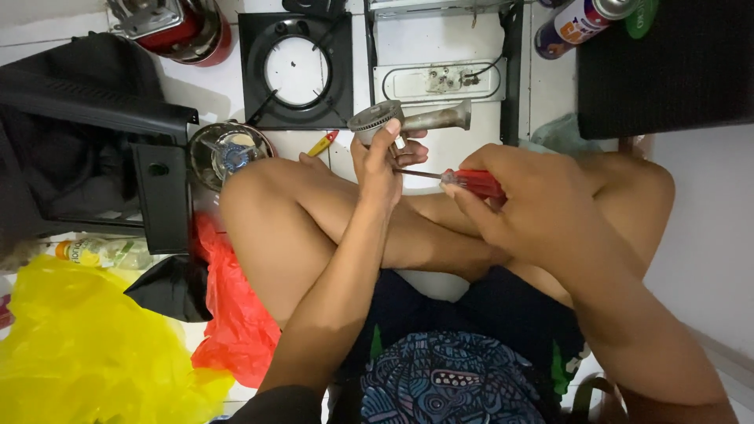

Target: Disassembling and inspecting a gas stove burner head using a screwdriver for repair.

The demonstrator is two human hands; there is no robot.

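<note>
My left hand (382,161) grips a grey metal stove burner part (408,118), a round toothed head with a tube sticking out to the right, held above my crossed legs. My right hand (525,196) holds a red-handled screwdriver (471,181). Its thin shaft points left and its tip meets the underside of the burner part by my left fingers.
A dismantled gas stove lies on the white floor ahead: black top plate with a round hole (295,71), white body with a metal bracket (440,81). A metal bowl (226,151), red canister (182,30), spray can (577,23), black crate (86,133), yellow bag (86,345) and red bag (232,314) surround me.
</note>
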